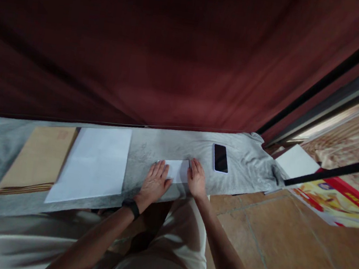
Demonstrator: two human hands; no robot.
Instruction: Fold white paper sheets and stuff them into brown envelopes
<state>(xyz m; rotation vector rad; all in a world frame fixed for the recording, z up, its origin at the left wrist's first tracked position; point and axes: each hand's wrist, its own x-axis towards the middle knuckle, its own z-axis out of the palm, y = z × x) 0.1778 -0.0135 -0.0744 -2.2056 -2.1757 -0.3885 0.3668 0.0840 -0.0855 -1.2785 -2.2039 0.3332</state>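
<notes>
A small folded piece of white paper (pixel 177 171) lies flat on the grey cloth in front of me. My left hand (pixel 156 183) rests palm down over its left end, fingers stretched out. On its right edge lies my right hand (pixel 196 178), fingers extended and close together, pressing along the side. Part of the paper is hidden under both hands. Further left is a stack of larger white sheets (pixel 96 163), beside several brown envelopes (pixel 39 156) that lie in a pile.
A phone (pixel 220 158) with a dark screen lies right of my right hand. The grey cloth (pixel 144 147) covers a narrow surface against a dark red curtain (pixel 162 61). At the right, a black bar (pixel 336 170) crosses before a colourful printed box (pixel 339 199) above the tiled floor (pixel 283 249).
</notes>
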